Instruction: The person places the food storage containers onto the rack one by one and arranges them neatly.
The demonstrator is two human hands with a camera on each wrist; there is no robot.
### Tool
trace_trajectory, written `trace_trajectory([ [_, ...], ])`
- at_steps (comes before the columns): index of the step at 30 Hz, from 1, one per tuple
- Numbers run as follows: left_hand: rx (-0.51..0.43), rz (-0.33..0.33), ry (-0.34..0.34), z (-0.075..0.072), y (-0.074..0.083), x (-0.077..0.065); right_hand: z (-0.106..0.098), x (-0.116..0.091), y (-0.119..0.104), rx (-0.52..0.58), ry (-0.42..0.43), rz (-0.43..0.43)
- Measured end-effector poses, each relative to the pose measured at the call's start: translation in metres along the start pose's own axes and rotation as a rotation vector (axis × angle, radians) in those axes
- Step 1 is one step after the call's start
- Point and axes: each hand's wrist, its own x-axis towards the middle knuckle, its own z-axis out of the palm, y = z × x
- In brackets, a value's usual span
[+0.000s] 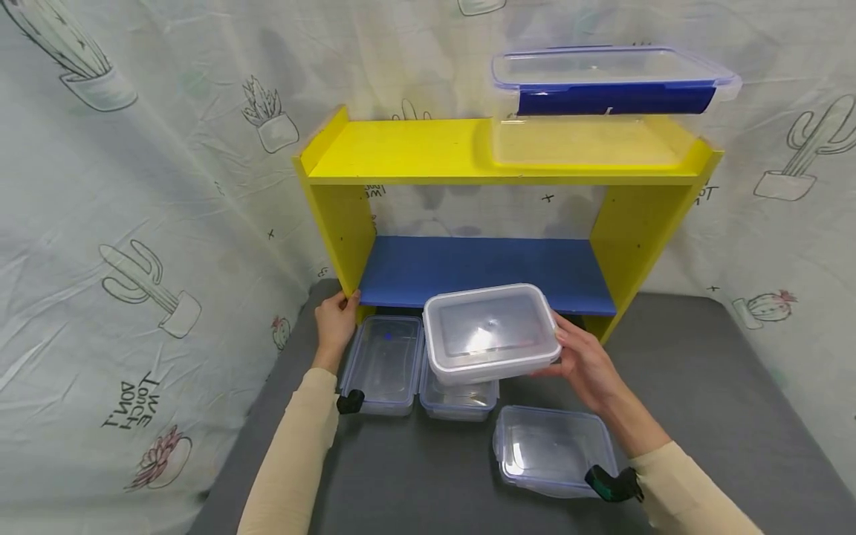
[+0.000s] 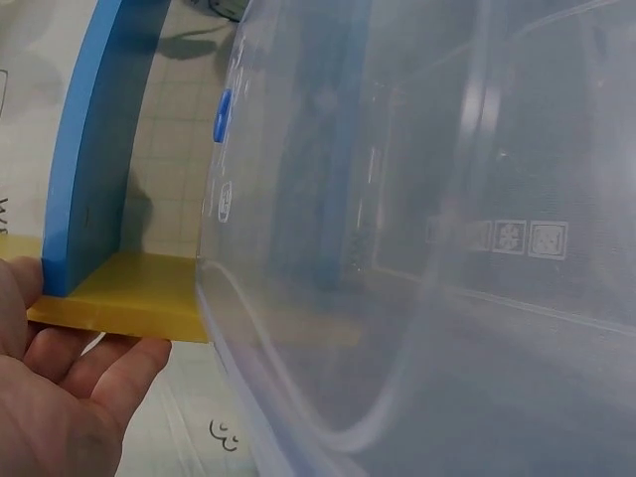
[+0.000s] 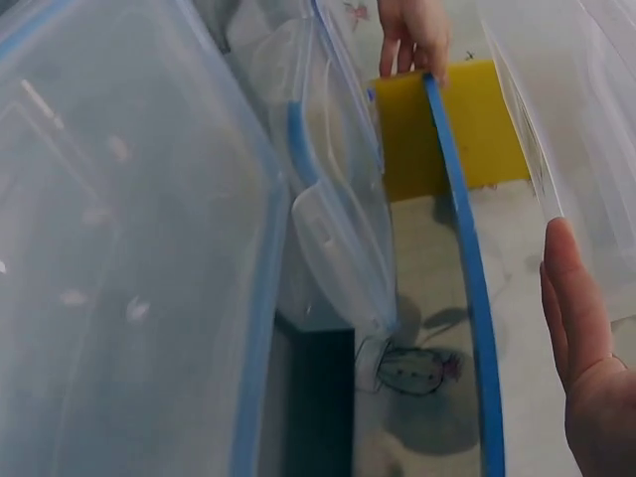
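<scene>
My left hand (image 1: 334, 325) grips the front edge of the yellow side panel (image 2: 149, 288) of a small shelf unit (image 1: 401, 152), beside the blue lower shelf (image 1: 481, 269). My right hand (image 1: 587, 365) holds a clear food container (image 1: 491, 331) with a white rim by its right end. This container is raised and slightly tilted in front of the blue shelf. Below it, partly covered, sits a blue-rimmed food container (image 1: 461, 397). Another lidded container (image 1: 386, 360) lies left of that one, near my left forearm. In the right wrist view, the fingers (image 3: 576, 298) lie against the held container (image 3: 586, 139).
A large clear container (image 1: 615, 82) with a dark blue front clip stands on the yellow top shelf, at the right. One more lidded container (image 1: 555, 449) lies on the grey table (image 1: 414, 483) by my right wrist. A cactus-print curtain (image 1: 167, 223) hangs behind and left.
</scene>
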Motion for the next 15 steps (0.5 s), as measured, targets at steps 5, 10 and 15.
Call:
trace_trajectory([
  [5, 0.009, -0.01, 0.022, -0.003, -0.001, -0.001, 0.015, 0.008, -0.004, 0.012, -0.019, -0.009],
  [10, 0.014, -0.012, 0.007, -0.002, -0.002, -0.001, 0.027, 0.009, -0.01, 0.011, -0.021, -0.035],
  [15, 0.002, -0.015, -0.008, 0.002, -0.003, 0.0, 0.035, 0.01, -0.014, -0.017, -0.008, -0.044],
])
